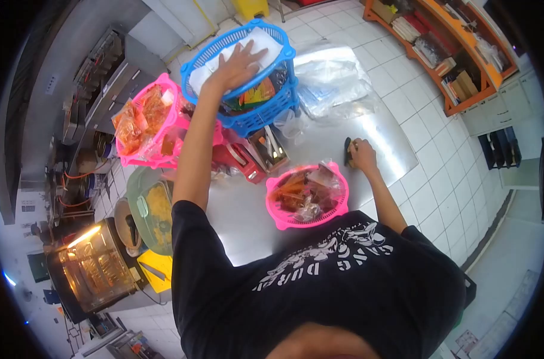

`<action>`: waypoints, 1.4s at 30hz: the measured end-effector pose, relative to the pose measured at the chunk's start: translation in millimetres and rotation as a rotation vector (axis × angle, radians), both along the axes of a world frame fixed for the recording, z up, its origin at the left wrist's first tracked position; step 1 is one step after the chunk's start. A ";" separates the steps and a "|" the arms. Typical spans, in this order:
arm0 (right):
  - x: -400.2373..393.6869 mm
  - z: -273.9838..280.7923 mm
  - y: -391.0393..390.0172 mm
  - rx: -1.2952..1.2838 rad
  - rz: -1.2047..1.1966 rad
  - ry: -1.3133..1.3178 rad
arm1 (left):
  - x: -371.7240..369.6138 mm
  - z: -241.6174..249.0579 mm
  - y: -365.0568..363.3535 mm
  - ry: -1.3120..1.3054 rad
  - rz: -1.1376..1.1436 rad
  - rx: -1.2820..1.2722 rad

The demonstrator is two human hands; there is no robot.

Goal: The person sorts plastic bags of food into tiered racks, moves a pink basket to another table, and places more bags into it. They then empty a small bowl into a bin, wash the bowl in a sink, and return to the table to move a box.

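My left hand (239,67) lies with fingers spread on white paper or cloth (203,75) in the top of a blue plastic basket (257,116). My right hand (363,154) is low over the metal table (373,134), its fingers curled around a small dark object (347,151) whose kind I cannot make out. Between my arms, close to my body, stands a round pink basket (308,222) filled with small clear bags of brown and reddish contents (308,188).
Left of the blue basket, a pink basket (175,113) holds bags of orange-red food (141,116). Red boxes (239,161) and a pile of clear plastic bags (335,78) lie on the table. A green tub (139,206), a lit glass-fronted oven (92,266) and an orange shelf (457,99) stand around.
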State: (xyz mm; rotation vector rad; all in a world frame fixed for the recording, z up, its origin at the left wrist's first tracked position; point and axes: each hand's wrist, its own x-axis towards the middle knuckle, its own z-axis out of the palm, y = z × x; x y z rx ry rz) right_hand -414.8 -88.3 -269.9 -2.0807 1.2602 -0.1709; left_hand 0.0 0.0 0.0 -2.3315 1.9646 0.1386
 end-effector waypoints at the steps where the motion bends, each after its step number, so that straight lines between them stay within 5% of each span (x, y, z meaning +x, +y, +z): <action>1: 16.3 12.3 15.3 -0.107 -0.014 0.060 | 9.1 8.4 7.3 -0.007 -0.027 -0.107; 4: -34.2 28.7 16.7 -0.557 -0.066 -0.001 | -52.1 -8.9 32.9 0.237 -0.053 -0.639; 6: -8.4 59.8 24.2 -0.527 -0.042 -0.299 | -92.4 20.2 63.1 0.356 -0.027 -0.940; 7: -6.2 78.3 30.2 -0.233 -0.005 -0.381 | -130.6 22.6 85.3 0.401 0.044 -1.032; 8: -5.7 102.6 45.2 0.151 0.024 -0.381 | -165.3 3.5 107.6 0.532 0.191 -0.985; 10: -7.1 102.9 64.1 0.315 0.375 -0.282 | -209.5 -52.1 140.3 0.564 0.101 -0.798; 14: -4.9 95.3 103.0 0.068 0.559 -0.299 | -262.6 -148.3 192.1 0.523 0.349 -0.512; 17: -9.1 85.8 112.3 -0.091 0.548 -0.233 | -280.9 -160.6 202.4 0.508 0.492 -0.438; 21: -1.5 96.5 98.1 0.166 0.553 -0.096 | -295.9 -167.9 193.6 0.481 0.442 -0.511; 29: 0.8 98.0 105.5 -0.107 0.872 0.061 | -315.2 -186.1 176.8 0.553 0.514 -0.387; 36: 7.0 68.9 103.6 -0.202 0.934 -0.059 | -304.8 -185.7 181.0 0.688 0.505 -0.531; 42: 13.4 123.6 89.2 -0.205 0.939 -0.133 | -283.1 -173.4 194.9 0.767 0.688 -0.782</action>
